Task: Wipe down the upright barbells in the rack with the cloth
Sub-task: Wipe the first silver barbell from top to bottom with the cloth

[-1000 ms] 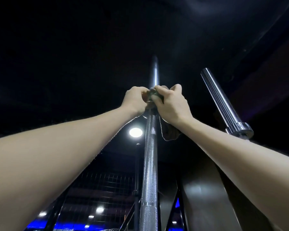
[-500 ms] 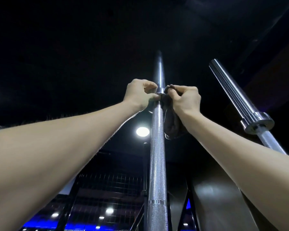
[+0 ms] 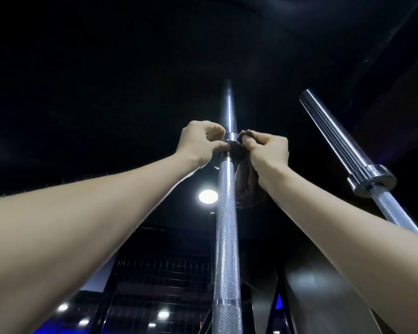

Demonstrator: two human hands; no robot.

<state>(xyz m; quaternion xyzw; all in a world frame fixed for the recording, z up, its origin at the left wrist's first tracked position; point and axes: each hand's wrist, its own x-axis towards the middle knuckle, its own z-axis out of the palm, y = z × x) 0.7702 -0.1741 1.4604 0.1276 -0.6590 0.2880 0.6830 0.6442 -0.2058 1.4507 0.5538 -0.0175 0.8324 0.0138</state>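
An upright steel barbell with a knurled shaft rises through the middle of the view, its smooth sleeve reaching up into the dark. A dark cloth is wrapped round the bar just under the collar and hangs down on the right side. My left hand pinches the cloth at the bar's left side with curled fingers. My right hand grips the other end of the cloth at the bar's right. A second barbell leans at the right, apart from both hands.
The ceiling above is dark, with a round lamp glowing behind the bar. Dark rack frames and a wire grid stand low behind the bar, with small lights and blue glow at the bottom.
My hands have drawn apart on either side of the bar and shifted slightly up to the collar. The cloth now stretches between them round the shaft.
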